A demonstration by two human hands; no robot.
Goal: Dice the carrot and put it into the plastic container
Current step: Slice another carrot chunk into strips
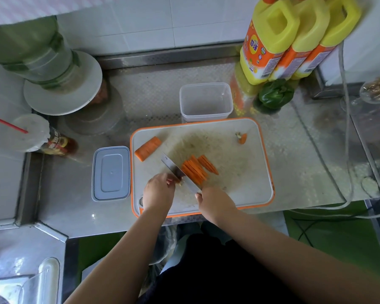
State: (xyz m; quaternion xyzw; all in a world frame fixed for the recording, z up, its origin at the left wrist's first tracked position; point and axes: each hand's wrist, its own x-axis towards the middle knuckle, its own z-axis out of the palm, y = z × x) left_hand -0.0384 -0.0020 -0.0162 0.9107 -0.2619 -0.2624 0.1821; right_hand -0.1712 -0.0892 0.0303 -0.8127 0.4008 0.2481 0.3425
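A white cutting board with an orange rim [250, 172] lies on the steel counter. On it lies a fan of carrot slices [196, 168], with a whole carrot chunk [147, 148] at the far left and a carrot end [242, 138] at the far right. My right hand [215, 201] grips the handle of a cleaver [177, 171], whose blade rests against the left side of the slices. My left hand [159, 189] has its fingers curled on a small carrot piece just left of the blade. The clear plastic container [205, 102] stands behind the board, with nothing in it.
The container's lid [111, 173] lies left of the board. Three yellow oil jugs [294, 38] and a green pepper [275, 95] stand at the back right. A cup with a red straw [29, 132], a bottle and stacked plates [64, 84] crowd the left. Cables run along the right.
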